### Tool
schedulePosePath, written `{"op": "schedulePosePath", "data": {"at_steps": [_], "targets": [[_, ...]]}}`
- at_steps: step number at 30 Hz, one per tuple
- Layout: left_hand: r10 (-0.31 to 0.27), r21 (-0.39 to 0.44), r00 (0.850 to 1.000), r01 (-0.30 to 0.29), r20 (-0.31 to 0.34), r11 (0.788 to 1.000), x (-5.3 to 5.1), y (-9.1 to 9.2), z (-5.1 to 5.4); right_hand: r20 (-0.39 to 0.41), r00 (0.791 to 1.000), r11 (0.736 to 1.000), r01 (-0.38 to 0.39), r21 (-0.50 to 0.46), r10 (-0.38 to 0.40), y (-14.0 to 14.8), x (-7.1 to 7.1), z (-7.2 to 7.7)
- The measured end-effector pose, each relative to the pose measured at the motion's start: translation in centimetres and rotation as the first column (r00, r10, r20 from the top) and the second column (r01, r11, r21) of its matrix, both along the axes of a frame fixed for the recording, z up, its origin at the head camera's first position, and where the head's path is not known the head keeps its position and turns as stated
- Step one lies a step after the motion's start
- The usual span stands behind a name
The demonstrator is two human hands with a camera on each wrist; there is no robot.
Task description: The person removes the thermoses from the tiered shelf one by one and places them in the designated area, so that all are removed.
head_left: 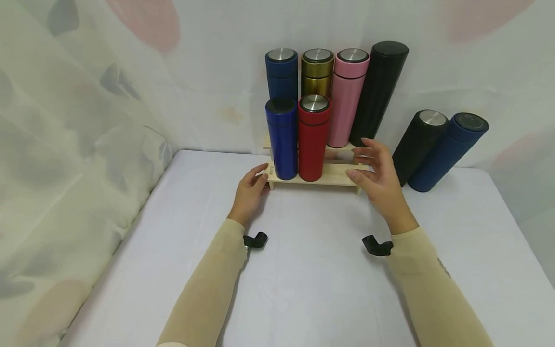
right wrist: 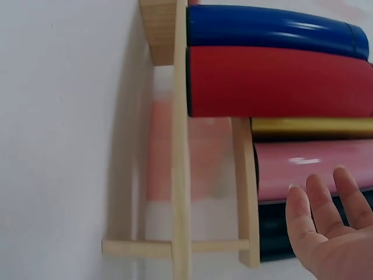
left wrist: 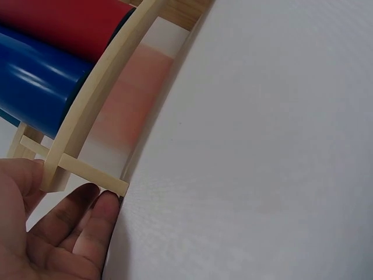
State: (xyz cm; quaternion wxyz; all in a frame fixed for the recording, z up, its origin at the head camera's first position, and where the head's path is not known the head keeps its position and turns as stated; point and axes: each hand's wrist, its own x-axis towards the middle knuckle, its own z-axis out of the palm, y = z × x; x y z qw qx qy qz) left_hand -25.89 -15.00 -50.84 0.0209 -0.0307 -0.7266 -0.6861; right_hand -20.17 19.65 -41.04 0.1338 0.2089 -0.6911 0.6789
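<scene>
Small dark lettering sits on the left end of the wooden rack's (head_left: pixel 338 174) lower shelf, too small for you to read. A dark mark on your right sleeve (head_left: pixel 429 284) is unreadable too, and no brand can be made out on the flasks.

The rack stands on the white table (head_left: pixel 303 270), near its back edge and ahead of you. Its long axis runs left to right, roughly along that edge, with the lower step toward you and the higher one behind.

Your left grip (head_left: pixel 250 190) pinches the rack's left end, thumb at the end of the lower shelf and fingertips at the leg below. Your right grip (head_left: pixel 379 178) is spread, fingers slightly bent and thumb apart, near the rack's right end; whether it touches the wood you cannot tell.

On the lower step a bright blue flask (head_left: pixel 283 144) and a red flask (head_left: pixel 313 149) stand upright side by side, toward the left. Behind them, left to right, the upper step bears a dark blue flask (head_left: pixel 282 79), a gold flask (head_left: pixel 318 82), a pink flask (head_left: pixel 347 106) and a tall black flask (head_left: pixel 379 91), all on end. To your right, past the rack, a shorter black flask (head_left: pixel 416 144) and a navy flask (head_left: pixel 446 154) stand together on the table.
</scene>
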Motion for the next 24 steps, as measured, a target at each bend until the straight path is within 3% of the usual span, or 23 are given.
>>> {"op": "schedulePosePath", "data": {"at_steps": [12, 24], "targets": [[0.013, -0.006, 1.0, -0.013, -0.006, 1.0, 0.0, -0.1, 0.1, 0.061, 0.998, 0.99, -0.017, 0.138, 0.009, -3.3, -3.3, -0.9], [0.002, -0.001, 1.0, -0.002, 0.004, 1.0, 0.0, 0.0, 0.0, 0.062, 0.998, 0.997, 0.003, 0.074, -0.008, -6.2, -5.1, 0.0]]}}
